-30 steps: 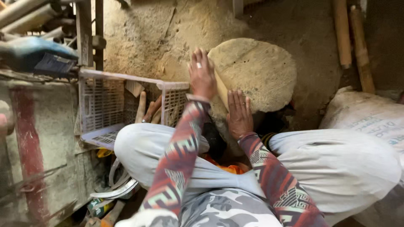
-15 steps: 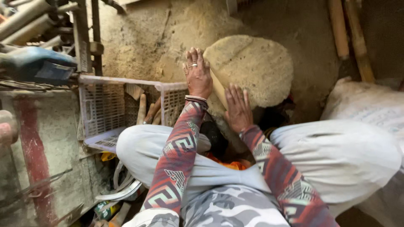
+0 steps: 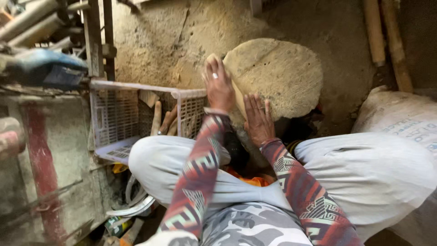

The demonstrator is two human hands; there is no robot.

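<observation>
Stone disc (image 3: 277, 75), round, flat and sandy-coloured, lies on the dusty ground just ahead of my fingers, its near left edge under my hands. My left hand (image 3: 219, 84) presses flat on that left rim, fingers (image 3: 214, 66) stretched forward and close together, gripping nothing. My right hand (image 3: 257, 119) lies palm-down beside it, slightly nearer to me, fingers straight and a little spread along the disc's near edge, also holding nothing. Left of my left fingers stands a pale plastic crate (image 3: 116, 118) with lattice walls, wooden pieces (image 3: 161, 120) poking up inside it. Right of my right fingers, well apart, rests a whitish woven sack (image 3: 400, 123). Beyond the disc, two wooden poles (image 3: 384, 36) lean at the far right.
</observation>
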